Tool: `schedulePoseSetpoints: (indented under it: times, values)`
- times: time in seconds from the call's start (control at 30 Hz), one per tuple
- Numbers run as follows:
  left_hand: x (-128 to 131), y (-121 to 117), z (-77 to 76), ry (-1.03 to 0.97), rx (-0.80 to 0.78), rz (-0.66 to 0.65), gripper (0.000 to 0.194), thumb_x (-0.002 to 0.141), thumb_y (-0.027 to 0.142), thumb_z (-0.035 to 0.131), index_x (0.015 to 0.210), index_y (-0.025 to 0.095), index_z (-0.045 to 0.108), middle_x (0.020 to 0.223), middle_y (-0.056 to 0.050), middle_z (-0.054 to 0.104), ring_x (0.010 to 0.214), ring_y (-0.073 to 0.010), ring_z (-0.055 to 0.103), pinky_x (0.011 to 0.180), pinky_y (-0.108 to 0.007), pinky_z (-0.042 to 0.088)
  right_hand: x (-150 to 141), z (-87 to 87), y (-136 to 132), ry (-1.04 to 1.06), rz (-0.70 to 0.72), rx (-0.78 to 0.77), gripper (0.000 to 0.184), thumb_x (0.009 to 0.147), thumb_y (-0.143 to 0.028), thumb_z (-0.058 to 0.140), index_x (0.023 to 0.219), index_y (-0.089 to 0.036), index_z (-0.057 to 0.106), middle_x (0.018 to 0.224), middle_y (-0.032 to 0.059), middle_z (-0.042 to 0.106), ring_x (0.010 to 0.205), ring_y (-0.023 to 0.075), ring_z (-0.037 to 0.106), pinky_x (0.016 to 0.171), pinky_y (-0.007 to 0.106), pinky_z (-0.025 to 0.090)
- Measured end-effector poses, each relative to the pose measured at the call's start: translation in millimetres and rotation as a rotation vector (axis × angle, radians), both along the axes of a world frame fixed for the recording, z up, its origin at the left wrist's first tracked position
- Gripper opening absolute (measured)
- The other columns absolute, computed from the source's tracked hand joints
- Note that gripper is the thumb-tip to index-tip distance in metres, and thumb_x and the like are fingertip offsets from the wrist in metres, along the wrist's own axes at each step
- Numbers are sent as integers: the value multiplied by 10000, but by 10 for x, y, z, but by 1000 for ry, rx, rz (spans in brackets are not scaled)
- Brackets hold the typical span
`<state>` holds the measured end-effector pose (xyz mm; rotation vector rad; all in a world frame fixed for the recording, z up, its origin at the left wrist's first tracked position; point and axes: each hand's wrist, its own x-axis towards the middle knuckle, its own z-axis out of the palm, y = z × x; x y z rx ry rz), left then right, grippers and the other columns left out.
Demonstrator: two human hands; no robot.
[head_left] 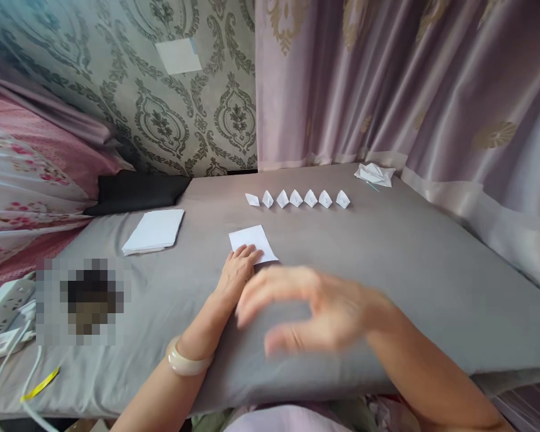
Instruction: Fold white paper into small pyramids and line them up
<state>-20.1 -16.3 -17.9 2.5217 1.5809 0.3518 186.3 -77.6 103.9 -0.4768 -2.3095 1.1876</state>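
Note:
My left hand [237,273] rests with its fingers flat on the near edge of a small white paper sheet [255,241] lying on the grey table cover [387,270]. A pale bangle sits on that wrist. My right hand [306,309] hovers above the cover just right of the left hand, smeared by motion, fingers apart and pointing left, holding nothing. Behind the sheet stands a row of several small folded white paper pieces [297,198].
A stack of white paper [155,231] lies at the left, with a black cloth [135,189] behind it. Crumpled white paper [374,174] sits at the back right by the curtain. A white power strip [4,303] with cables and a yellow strip [40,385] are at the near left.

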Motion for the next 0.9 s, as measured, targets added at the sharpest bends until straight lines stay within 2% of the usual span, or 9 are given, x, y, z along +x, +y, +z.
schedulePoseSetpoints:
  times: [0.07,0.1,0.2,0.3,0.4,0.53,0.63,0.73,0.9]
  values:
    - [-8,35,-29,-46,27,-53,541,774,7,422,1273,169,554,1331,-123,552,1286,-266,452,1101,-460,358,35,-272,264,-166,-291,117,469,871,-230,571,1333,-278,503,1327,50,570,1257,192,493,1094,398,362]
    - [-5,49,-42,-71,43,-78,557,765,-10,404,1276,156,551,1319,-128,558,1281,-251,457,1109,-444,357,56,-437,394,-252,-406,173,545,837,-169,579,1363,-260,473,1369,74,535,1299,215,452,1111,433,335]
    - [30,63,-68,-172,70,-139,563,764,-24,368,1276,126,546,1310,-141,559,1279,-238,458,1107,-424,380,120,-903,686,-356,-475,251,697,758,-142,628,1416,-212,409,1443,111,459,1354,257,389,1115,471,331]
    - [99,35,-68,-271,57,-201,561,778,-9,360,1288,148,532,1330,-124,549,1301,-234,439,1098,-440,398,178,-1167,783,-275,-549,310,611,771,-103,568,1366,-208,479,1401,94,515,1317,225,449,1106,435,362]
    - [154,1,-51,-303,15,-258,582,768,-8,365,1313,141,501,1356,-131,529,1324,-229,420,1105,-443,392,234,-1247,759,-260,-549,380,593,763,-3,451,1313,-204,545,1350,83,572,1286,201,489,1086,428,389]
    - [113,19,-53,-286,-10,-252,623,730,25,441,1345,119,463,1397,-162,488,1330,-255,423,1099,-455,396,288,-1275,716,-336,-503,445,701,688,91,359,1282,-206,584,1342,83,580,1279,199,500,1076,455,402]
    - [5,82,-58,-276,-42,-234,631,700,17,451,1320,123,502,1392,-153,508,1306,-246,464,1093,-426,407,296,-1289,716,-368,-504,451,700,696,97,348,1277,-210,588,1349,78,575,1274,198,506,1074,455,408]
    - [-85,141,-43,-264,-62,-278,567,738,25,436,1276,152,562,1351,-114,565,1293,-220,488,1102,-404,396,287,-1297,723,-381,-492,452,658,708,74,389,1271,-203,589,1363,75,563,1281,205,499,1083,448,399]
    - [-100,144,-1,-186,-31,-303,532,769,30,396,1250,151,591,1345,-106,577,1299,-213,487,1108,-411,381,264,-1291,694,-422,-486,472,604,725,54,404,1260,-158,587,1381,93,544,1301,216,474,1092,434,383]
